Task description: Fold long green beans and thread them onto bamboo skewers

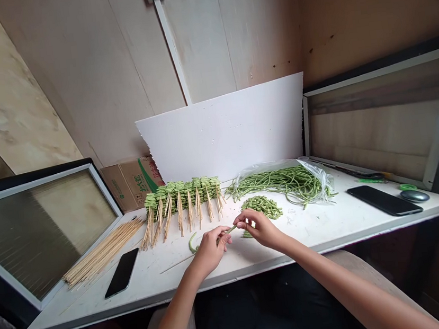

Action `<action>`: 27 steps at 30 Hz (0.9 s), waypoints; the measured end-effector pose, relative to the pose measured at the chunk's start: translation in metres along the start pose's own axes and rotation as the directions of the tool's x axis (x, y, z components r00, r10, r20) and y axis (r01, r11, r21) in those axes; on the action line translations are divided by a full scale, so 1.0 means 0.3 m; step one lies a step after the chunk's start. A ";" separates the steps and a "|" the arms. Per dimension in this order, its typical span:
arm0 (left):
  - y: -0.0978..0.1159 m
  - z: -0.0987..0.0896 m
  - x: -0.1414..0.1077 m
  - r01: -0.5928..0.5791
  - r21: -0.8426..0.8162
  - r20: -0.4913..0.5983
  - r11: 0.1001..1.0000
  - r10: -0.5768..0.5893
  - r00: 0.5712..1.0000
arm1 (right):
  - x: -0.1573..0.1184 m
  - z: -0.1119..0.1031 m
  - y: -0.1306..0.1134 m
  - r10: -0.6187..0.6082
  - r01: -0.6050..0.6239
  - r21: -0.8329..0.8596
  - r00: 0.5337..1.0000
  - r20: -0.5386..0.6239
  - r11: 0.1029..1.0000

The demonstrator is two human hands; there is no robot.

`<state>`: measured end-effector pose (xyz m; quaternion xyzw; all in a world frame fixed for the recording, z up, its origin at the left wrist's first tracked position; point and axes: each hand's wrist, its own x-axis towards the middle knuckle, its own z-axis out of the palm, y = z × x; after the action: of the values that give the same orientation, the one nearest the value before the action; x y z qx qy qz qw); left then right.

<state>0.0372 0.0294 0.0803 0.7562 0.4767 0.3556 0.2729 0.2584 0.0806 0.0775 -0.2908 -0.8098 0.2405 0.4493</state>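
Near the table's front edge, my left hand [212, 246] is closed on a green bean piece [231, 229]. My right hand [258, 227] pinches the other end of this piece. A thin stick [176, 264] lies to the left of my left hand, and a curved green bean [192, 242] rests just behind that hand. Beyond my right hand is a heap of cut bean pieces [262, 206], with a few more pieces partly hidden under the hand. Stacked skewered beans [183, 195] stand at the back, their sticks toward me.
Long beans [281, 181] lie in a clear bag at the back right. Bare sticks [102, 251] and a phone [122, 272] are at left. Another phone [384, 200] and a mouse [414, 195] are at right. A white board [223, 132] leans against the wall.
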 end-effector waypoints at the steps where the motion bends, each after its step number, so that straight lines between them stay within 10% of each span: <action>1: 0.001 -0.002 0.001 -0.006 0.025 -0.013 1.000 0.006 1.000 | 0.001 -0.005 0.003 0.004 -0.004 0.002 1.000 -0.006 1.000; 12: 0.050 0.004 -0.008 -0.139 0.182 -0.032 0.974 0.147 0.989 | -0.011 0.023 -0.027 -0.090 0.093 -0.083 0.995 0.040 0.992; 22: 0.032 -0.022 -0.009 -0.158 0.054 0.025 0.986 0.157 0.987 | -0.012 0.019 -0.062 -0.039 -0.002 0.255 0.987 0.156 0.967; 27: 0.004 -0.032 -0.002 -0.076 0.085 -0.066 0.994 0.081 0.995 | 0.004 -0.031 0.000 -0.006 0.005 -0.092 1.000 -0.012 0.996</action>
<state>0.0301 0.0291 0.0867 0.7723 0.4700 0.3719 0.2107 0.2659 0.0826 0.0826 -0.3104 -0.8180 0.1999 0.4410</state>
